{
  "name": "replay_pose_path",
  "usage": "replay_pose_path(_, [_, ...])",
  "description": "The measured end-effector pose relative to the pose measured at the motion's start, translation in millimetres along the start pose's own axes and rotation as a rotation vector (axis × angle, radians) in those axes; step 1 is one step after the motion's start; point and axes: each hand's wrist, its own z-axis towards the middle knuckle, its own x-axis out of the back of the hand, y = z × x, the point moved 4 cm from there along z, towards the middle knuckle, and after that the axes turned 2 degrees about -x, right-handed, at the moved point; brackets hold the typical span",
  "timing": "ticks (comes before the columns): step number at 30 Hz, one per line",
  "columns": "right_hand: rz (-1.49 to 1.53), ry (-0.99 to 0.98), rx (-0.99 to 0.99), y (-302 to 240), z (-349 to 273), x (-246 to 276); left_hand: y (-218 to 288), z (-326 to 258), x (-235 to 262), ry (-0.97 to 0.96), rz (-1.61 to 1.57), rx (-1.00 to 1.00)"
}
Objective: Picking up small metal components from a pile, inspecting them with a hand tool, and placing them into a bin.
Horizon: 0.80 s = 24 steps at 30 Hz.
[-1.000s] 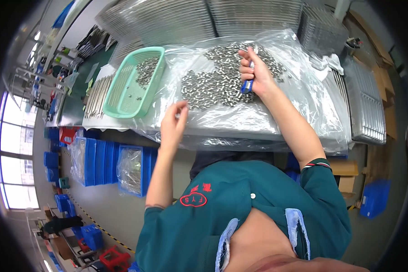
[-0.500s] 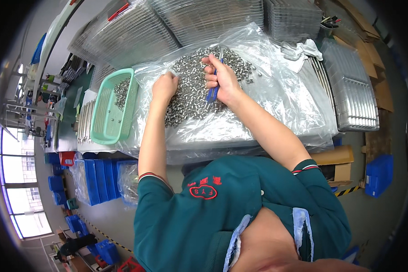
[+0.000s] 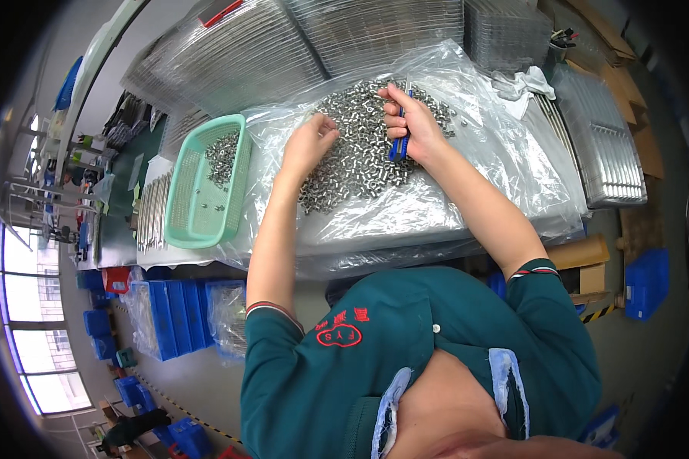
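My right hand (image 3: pixel 416 128) is closed around a utility knife (image 3: pixel 399 145) with a blue handle, its slim end pointing away from me. It is held above the right part of a heap of small shiny metal fittings (image 3: pixel 360 164). Over the heap's left edge is my left hand (image 3: pixel 308 144), its fingers curled in toward the thumb. Whether a small part sits in that pinch is hidden. The fittings lie on clear plastic sheeting (image 3: pixel 497 180). Left of my left hand stands a pale green plastic basket (image 3: pixel 236 183), with more fittings inside at its far end.
Stacked clear plastic trays (image 3: pixel 230 61) line the table's back, with another stack (image 3: pixel 601 145) at the right. A white cloth (image 3: pixel 522 88) and thin metal strips lie beside it. Metal strips (image 3: pixel 155 210) also lie left of the basket. Blue crates (image 3: pixel 172 314) stand below the table.
The whole view has shifted, so the table appears farther right. My left hand has moved slightly right over the heap and its fingers have loosened a little. My right hand still grips the knife.
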Motion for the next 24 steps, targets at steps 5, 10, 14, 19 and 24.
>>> replay_pose_path(5, [-0.084,-0.070,-0.095,6.9,-3.6,-11.0,-3.9,0.2,-2.1,0.057,-0.305,-0.049])
replay_pose_path(10, [-0.155,-0.075,-0.091,10.1,-7.6,-11.9,10.0,7.7,-4.7,-0.041,-1.007,0.005])
replay_pose_path(14, [-0.257,-0.065,-0.096,10.0,-11.2,-15.2,9.2,8.8,-5.5,-0.079,-1.320,0.053])
replay_pose_path(19, [-0.359,-0.064,-0.146,15.8,-14.1,-17.7,3.5,1.9,-14.9,-0.160,-1.507,0.069])
replay_pose_path(24, [-0.384,-0.050,-0.145,18.4,-13.6,-17.5,13.6,-1.3,-13.5,-0.227,-1.497,0.066])
